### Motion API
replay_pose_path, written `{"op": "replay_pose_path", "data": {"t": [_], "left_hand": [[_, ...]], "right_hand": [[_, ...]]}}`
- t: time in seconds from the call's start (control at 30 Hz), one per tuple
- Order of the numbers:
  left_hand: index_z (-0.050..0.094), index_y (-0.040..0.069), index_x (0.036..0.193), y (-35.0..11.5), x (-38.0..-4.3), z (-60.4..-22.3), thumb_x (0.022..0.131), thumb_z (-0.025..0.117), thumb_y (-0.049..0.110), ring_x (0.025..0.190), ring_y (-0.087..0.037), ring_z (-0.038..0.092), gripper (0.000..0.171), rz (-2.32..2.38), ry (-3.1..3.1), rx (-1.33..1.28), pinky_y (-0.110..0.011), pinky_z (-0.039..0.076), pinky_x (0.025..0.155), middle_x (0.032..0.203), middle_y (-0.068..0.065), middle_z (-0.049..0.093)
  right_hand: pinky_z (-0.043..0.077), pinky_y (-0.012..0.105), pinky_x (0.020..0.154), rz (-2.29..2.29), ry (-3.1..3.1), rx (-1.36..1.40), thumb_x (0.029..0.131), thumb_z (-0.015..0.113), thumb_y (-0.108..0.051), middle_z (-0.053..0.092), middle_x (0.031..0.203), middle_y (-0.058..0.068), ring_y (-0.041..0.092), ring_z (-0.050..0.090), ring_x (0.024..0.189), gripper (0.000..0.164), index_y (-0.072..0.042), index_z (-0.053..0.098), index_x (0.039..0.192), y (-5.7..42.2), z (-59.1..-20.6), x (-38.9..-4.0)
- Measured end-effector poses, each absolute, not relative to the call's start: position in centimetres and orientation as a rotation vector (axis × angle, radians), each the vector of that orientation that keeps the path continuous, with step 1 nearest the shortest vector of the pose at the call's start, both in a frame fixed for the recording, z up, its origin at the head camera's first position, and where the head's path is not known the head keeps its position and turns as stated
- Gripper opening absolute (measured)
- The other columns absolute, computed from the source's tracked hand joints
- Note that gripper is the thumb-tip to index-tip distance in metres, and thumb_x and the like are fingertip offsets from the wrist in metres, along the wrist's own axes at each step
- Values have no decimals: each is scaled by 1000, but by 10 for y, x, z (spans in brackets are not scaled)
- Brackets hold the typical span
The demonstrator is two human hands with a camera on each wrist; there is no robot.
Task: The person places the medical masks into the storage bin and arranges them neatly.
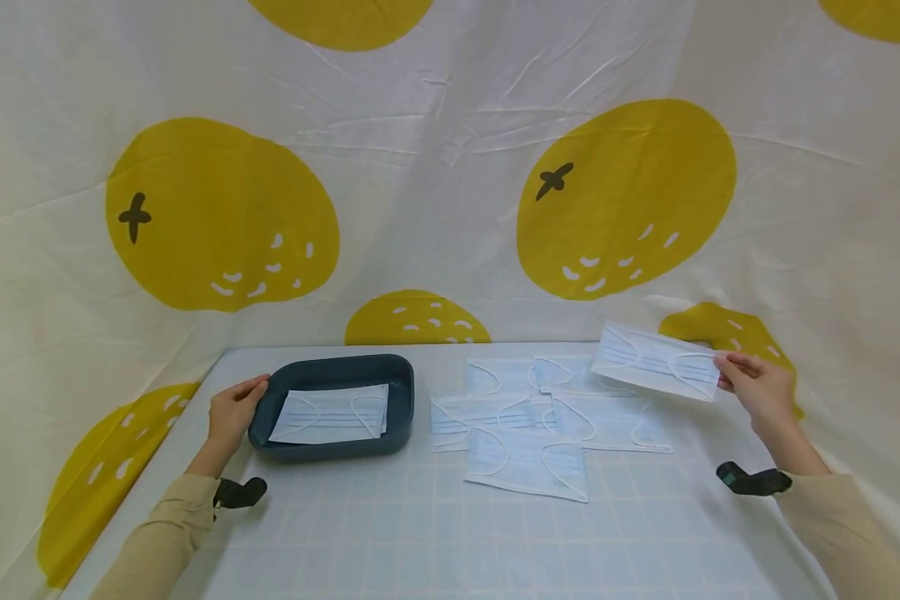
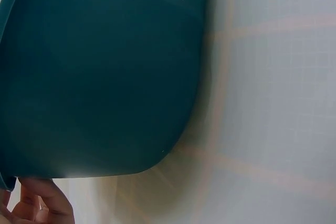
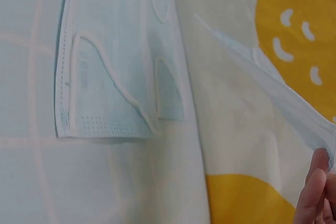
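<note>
My left hand (image 1: pixel 232 412) grips the left rim of a dark blue-grey plastic tray (image 1: pixel 330 452). In the left wrist view the tray's wall (image 2: pixel 100 82) fills much of the picture, with fingers (image 2: pixel 50 200) at its rim. Light blue face masks (image 1: pixel 330 414) lie in the tray, one overlapping another. On the right, my right hand (image 1: pixel 761 392) pinches a face mask (image 1: pixel 652 358) by its right end. That mask is raised and tilted, and the right wrist view shows it nearly edge-on.
Several more face masks (image 1: pixel 525 462) with white ear loops lie overlapping on the table, right of the tray. The table's pale checked cloth (image 1: pixel 390 533) spreads in front. Behind stands a white curtain (image 1: pixel 450 208) with yellow fruit prints.
</note>
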State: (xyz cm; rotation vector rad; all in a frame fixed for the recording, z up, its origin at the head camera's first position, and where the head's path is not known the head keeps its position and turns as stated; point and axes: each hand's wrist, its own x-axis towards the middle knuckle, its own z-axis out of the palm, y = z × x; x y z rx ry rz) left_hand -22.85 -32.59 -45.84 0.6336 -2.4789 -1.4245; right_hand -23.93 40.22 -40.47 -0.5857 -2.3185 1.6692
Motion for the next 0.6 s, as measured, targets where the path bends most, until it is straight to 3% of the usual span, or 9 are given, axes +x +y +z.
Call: {"op": "replay_pose_path", "data": {"t": [0.07,0.2,0.3,0.4,0.53,0.6], "left_hand": [[55,2,134,-326,-229,-458,101,47,32,131,-32,47,46,-1423,-2483,634,-43,39,107,138,-19,54],[54,3,135,-327,-228,-457,101,46,34,132,-32,46,47,-1428,-2495,650,-43,39,108,139,-18,52],[52,3,137,-329,-228,-457,101,45,37,133,-33,45,50,-1459,-2504,665,-44,38,108,141,-18,50],[51,5,138,-331,-229,-458,100,44,40,132,-32,45,53,-1490,-2516,683,-40,41,106,144,-18,48],[52,6,137,-333,-230,-459,98,46,45,120,-27,52,55,-1469,-2539,702,-23,54,81,143,-18,49],[54,7,136,-334,-230,-457,97,47,48,109,-24,55,57,-1453,-2551,703,-19,53,66,141,-19,50]], "right_hand": [[50,11,60,1689,-2317,-573,93,61,-29,58,66,-28,-3,60,59,14,-19,62,103,398,-407,-239],[50,10,62,1680,-2360,-565,93,61,-32,57,68,-29,-3,60,62,44,-3,58,126,391,-413,-241],[51,10,65,1673,-2382,-577,92,61,-37,56,72,-28,-4,60,64,54,-4,55,133,389,-421,-246],[51,10,65,1680,-2382,-587,93,60,-37,56,72,-28,-4,60,65,53,-4,55,134,382,-422,-247],[50,9,65,1661,-2393,-553,95,57,-32,56,70,-29,-5,59,64,56,5,48,137,369,-417,-242],[50,10,66,1670,-2392,-529,95,58,-33,56,72,-29,-5,60,65,58,5,47,137,366,-418,-241]]}}
